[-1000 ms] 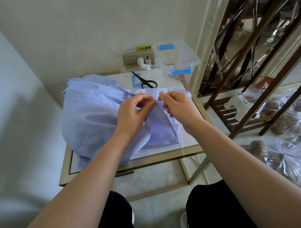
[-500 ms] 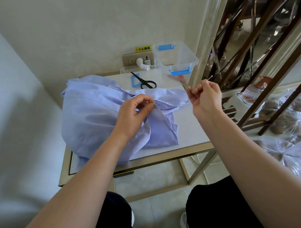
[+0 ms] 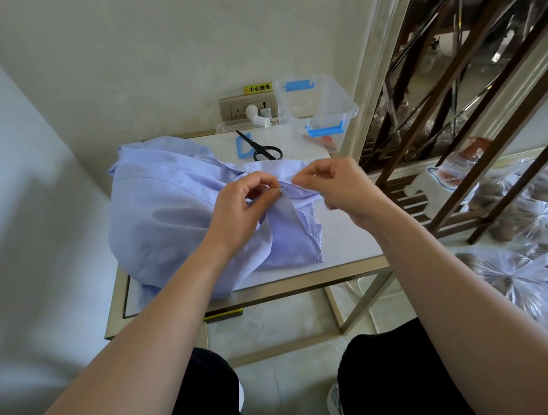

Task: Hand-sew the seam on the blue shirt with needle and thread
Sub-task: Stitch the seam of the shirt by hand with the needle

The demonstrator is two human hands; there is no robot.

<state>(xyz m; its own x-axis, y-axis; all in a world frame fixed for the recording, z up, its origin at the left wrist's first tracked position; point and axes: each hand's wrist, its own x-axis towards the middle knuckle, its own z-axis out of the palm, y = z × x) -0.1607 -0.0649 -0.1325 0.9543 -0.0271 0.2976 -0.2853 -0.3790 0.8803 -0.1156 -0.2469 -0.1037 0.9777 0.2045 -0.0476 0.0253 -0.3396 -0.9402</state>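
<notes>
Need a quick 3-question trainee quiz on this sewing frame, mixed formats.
1. True or false: the left hand and the right hand are both at the shirt.
2. The scissors lie: A) in the left hand, B) on the table behind the shirt, C) under the shirt.
3. What colour are the latches on the clear box?
Key: 1 true; 2 B; 3 blue.

Pale wall (image 3: 168,55), brass-framed table (image 3: 300,284)
</notes>
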